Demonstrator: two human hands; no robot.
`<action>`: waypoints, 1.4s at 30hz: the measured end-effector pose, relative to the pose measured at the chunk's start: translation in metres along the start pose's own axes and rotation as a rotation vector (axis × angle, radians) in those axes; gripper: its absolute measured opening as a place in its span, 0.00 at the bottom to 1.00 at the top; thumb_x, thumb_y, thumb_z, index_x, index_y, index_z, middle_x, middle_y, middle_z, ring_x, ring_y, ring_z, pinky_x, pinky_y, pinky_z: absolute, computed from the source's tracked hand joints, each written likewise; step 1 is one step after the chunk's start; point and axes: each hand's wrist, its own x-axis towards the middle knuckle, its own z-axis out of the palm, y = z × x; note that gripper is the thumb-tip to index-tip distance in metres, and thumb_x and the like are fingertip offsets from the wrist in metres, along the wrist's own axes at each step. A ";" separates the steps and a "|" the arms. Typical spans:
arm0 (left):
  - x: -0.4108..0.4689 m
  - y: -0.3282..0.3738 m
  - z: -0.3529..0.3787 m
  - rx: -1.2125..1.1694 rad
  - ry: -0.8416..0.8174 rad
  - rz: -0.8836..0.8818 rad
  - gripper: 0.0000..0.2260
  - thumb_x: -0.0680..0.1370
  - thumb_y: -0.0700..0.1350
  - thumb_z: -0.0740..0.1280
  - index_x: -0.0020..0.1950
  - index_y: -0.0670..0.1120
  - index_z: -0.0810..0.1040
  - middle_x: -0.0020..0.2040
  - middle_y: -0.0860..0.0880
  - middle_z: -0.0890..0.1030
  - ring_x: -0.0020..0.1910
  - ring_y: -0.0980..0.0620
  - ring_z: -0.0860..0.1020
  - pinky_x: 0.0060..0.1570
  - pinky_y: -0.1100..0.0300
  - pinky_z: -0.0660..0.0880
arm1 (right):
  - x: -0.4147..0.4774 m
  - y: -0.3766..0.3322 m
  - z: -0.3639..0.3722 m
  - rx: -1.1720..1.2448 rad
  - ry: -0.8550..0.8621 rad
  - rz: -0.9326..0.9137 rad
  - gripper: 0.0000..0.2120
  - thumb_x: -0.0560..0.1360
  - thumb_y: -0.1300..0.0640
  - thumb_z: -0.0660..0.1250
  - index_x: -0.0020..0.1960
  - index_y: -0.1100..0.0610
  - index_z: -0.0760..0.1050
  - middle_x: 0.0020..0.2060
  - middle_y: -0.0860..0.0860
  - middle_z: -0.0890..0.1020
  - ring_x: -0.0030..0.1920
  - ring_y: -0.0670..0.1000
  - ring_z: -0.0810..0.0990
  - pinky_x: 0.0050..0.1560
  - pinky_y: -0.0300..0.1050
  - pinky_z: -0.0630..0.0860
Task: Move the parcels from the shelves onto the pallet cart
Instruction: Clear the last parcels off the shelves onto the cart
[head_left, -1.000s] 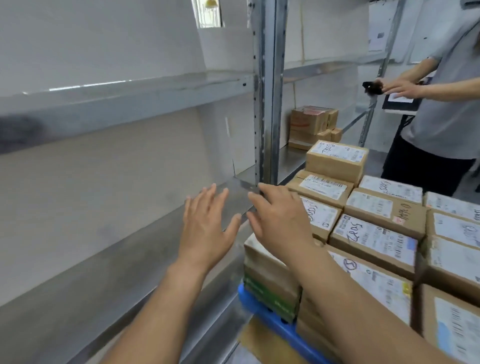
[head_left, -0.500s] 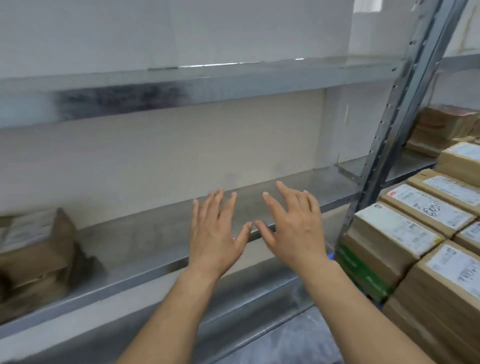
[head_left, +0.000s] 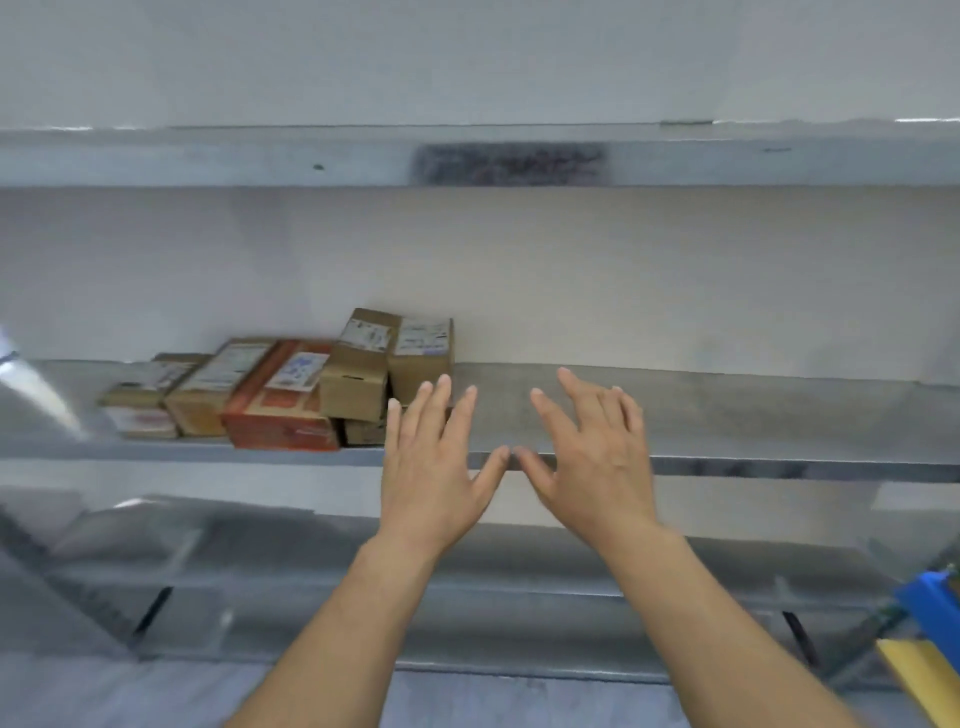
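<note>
At the frame's centre, the bare left hand (head_left: 431, 467) and bare right hand (head_left: 597, 467) hovered with fingers spread, holding nothing, thumbs nearly meeting over the front lip of the grey metal shelf (head_left: 727, 415), where brown and orange cardboard parcels (head_left: 291, 395) sat clustered at centre left.

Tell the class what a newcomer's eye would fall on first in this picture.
The left hand and right hand hover open, fingers spread, at the centre, before the middle shelf. Left of them on that shelf sits a cluster of parcels, the orange parcel brightest among them.
</note>
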 end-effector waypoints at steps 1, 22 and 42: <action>-0.006 -0.013 -0.007 0.017 0.002 -0.029 0.31 0.74 0.62 0.55 0.68 0.43 0.72 0.69 0.39 0.70 0.69 0.40 0.68 0.68 0.42 0.55 | 0.002 -0.015 0.003 0.025 -0.013 -0.020 0.24 0.70 0.43 0.63 0.57 0.58 0.80 0.59 0.60 0.79 0.55 0.61 0.79 0.61 0.59 0.68; -0.048 -0.203 -0.058 0.211 0.080 -0.510 0.39 0.71 0.69 0.44 0.76 0.50 0.57 0.77 0.47 0.54 0.77 0.50 0.49 0.71 0.55 0.34 | 0.069 -0.210 0.117 0.317 -0.202 -0.369 0.24 0.68 0.43 0.65 0.57 0.56 0.79 0.59 0.58 0.79 0.59 0.58 0.78 0.64 0.55 0.64; 0.027 -0.376 -0.050 0.184 -0.004 -0.582 0.31 0.77 0.63 0.55 0.75 0.48 0.60 0.76 0.45 0.59 0.75 0.47 0.57 0.73 0.51 0.47 | 0.157 -0.327 0.248 0.378 -0.187 -0.424 0.26 0.60 0.45 0.78 0.54 0.56 0.81 0.54 0.56 0.82 0.51 0.57 0.81 0.55 0.58 0.75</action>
